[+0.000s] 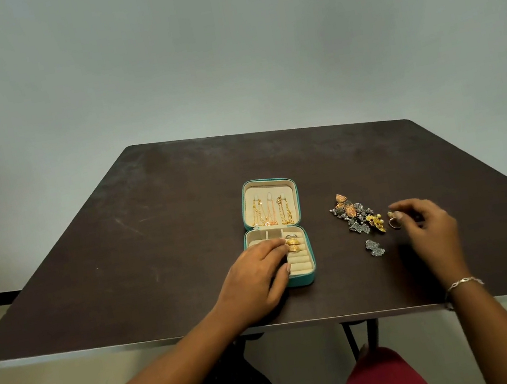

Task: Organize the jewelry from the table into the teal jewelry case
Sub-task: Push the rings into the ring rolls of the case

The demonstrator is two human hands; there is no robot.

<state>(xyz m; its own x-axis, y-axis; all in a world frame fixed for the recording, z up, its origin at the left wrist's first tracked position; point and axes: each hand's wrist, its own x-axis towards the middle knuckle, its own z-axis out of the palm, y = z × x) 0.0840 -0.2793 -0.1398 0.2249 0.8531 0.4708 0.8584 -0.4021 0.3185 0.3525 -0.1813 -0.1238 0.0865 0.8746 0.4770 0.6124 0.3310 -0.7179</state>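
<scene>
The teal jewelry case [305,279] lies open on the dark table [157,229]. Gold chains [271,212] hang in its upright lid. Gold rings [293,244] sit in the cream ring rolls of the base. My left hand [255,277] rests on the left half of the base, fingertips touching the gold rings. A heap of loose jewelry [356,216] lies right of the case, with one silver piece [375,247] apart from it nearer me. My right hand [430,223] hovers just right of the heap and pinches a small gold ring [392,214]; another ring [395,223] lies just below it.
The table's near edge [202,332] runs just in front of the case. A bracelet [463,283] circles my right wrist. Bare tabletop stretches left of and behind the case. A plain wall stands behind the table.
</scene>
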